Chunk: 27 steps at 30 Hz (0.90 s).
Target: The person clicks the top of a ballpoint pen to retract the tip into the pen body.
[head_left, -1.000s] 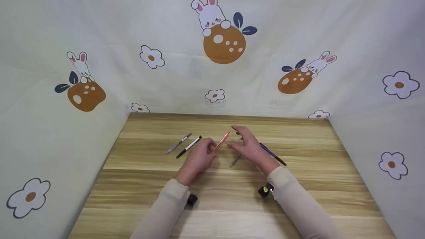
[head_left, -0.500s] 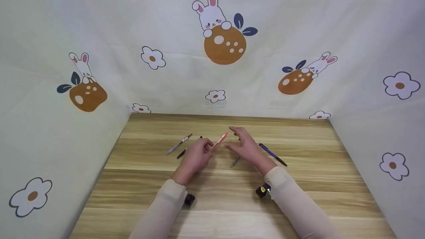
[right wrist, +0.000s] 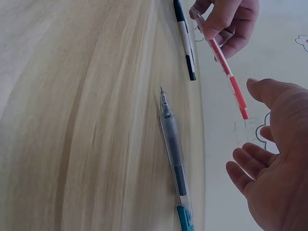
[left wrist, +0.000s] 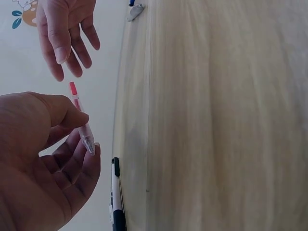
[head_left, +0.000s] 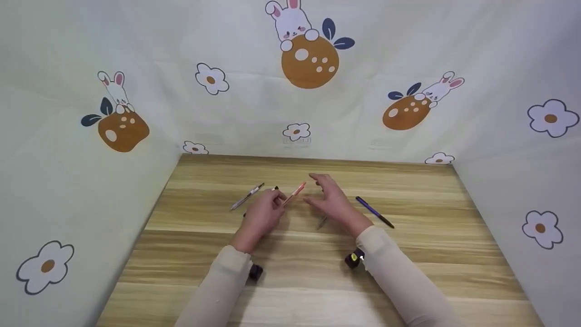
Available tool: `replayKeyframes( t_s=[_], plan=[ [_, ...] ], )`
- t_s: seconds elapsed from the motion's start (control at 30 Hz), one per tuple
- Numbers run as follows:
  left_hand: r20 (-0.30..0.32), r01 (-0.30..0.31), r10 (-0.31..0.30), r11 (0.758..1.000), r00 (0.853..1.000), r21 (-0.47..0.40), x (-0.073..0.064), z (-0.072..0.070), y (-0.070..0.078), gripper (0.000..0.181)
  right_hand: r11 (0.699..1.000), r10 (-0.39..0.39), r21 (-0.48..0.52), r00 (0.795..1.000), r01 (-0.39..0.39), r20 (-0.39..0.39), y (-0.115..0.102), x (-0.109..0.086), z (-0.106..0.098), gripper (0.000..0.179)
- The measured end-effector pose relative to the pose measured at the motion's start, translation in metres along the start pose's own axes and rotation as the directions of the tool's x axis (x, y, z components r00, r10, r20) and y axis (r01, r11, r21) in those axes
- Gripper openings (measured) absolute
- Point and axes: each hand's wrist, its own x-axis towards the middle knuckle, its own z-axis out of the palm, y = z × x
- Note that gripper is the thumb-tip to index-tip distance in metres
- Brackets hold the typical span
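Observation:
My left hand (head_left: 262, 214) pinches a clear pen with a red end (head_left: 296, 192) between thumb and fingers, held above the table. In the left wrist view the pen (left wrist: 79, 107) slants with its red end up and its clear tip near my fingertips. My right hand (head_left: 335, 200) is spread just right of the red end, fingers apart and bare of any object. Under the right hand lies a clear pen with a teal end (right wrist: 174, 144), mostly covered in the head view. A white pen with black ends (right wrist: 186, 39) lies beneath my left hand.
A clear grey pen (head_left: 247, 196) lies left of my left hand. A blue pen with a black end (head_left: 375, 212) lies right of my right hand. Printed cloth walls (head_left: 240, 118) enclose the wooden table (head_left: 299, 290) at the back and sides.
Both hands have drifted slightly left, the left one carrying the red-ended pen. My left hand now covers most of the white pen, and the blue pen shows whole.

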Motion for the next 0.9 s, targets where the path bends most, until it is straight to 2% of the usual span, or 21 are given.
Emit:
replayKeyframes(
  t_s=[0.23, 0.43, 0.63, 0.9],
  plan=[
    [-0.033, -0.044, 0.046, 0.997, 0.998, 0.062, -0.002, -0.002, -0.008, 0.023, 1.0, 0.011, -0.004, 1.0, -0.01, 0.029, -0.001, 0.004, 0.007, 0.075],
    [-0.025, -0.032, 0.035, 0.995, 0.999, 0.095, -0.003, -0.007, -0.01, 0.021, 0.999, 0.019, -0.031, 0.998, -0.017, 0.058, -0.002, 0.007, 0.011, 0.076],
    [-0.025, -0.016, 0.018, 0.996, 1.0, 0.093, -0.001, -0.009, -0.015, 0.018, 0.997, 0.035, -0.074, 0.998, -0.03, 0.06, -0.003, 0.009, 0.014, 0.078],
    [-0.038, -0.021, 0.024, 0.996, 0.999, 0.09, 0.001, -0.009, -0.02, 0.019, 0.998, 0.026, -0.06, 0.998, -0.022, 0.06, -0.005, 0.01, 0.017, 0.076]
  ],
)
